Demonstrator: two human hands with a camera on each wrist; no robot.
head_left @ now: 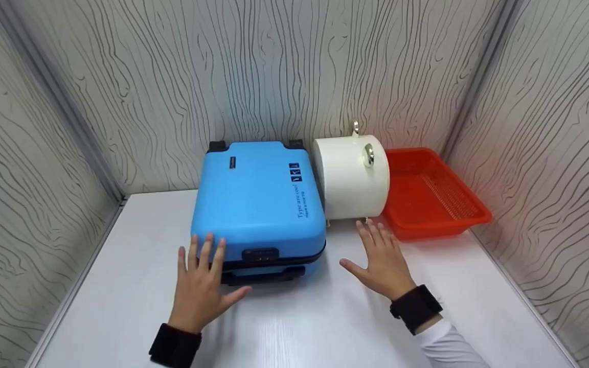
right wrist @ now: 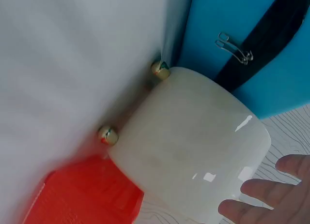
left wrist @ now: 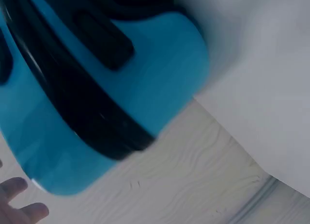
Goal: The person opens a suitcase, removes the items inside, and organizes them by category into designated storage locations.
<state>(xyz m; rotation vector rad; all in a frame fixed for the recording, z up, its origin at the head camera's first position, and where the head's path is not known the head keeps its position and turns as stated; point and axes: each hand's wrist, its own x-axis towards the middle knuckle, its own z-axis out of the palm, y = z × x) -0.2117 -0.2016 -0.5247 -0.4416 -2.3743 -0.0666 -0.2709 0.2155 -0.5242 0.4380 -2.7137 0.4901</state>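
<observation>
A light blue hard-shell suitcase [head_left: 258,197] lies flat on the table, its black carry handle [head_left: 264,276] toward me. My left hand [head_left: 200,289] is at its front left corner, fingers spread and straight; whether they touch the shell I cannot tell. To the right of the suitcase stands a cream drum-shaped container [head_left: 350,179] with shiny metal loops and small gold ball feet [right wrist: 107,135]. Just in front of that container, my right hand [head_left: 384,263] hovers with outstretched fingers and holds nothing. The left wrist view shows the suitcase's black seam [left wrist: 72,98] and some fingertips [left wrist: 34,212].
A red plastic basket [head_left: 427,229] with perforated sides sits right of the cream container, near the right wall. Wood-grain patterned panels [head_left: 274,66] enclose the white table [head_left: 294,327] at the back and both sides. A metal zip pull [right wrist: 235,51] hangs at the suitcase seam.
</observation>
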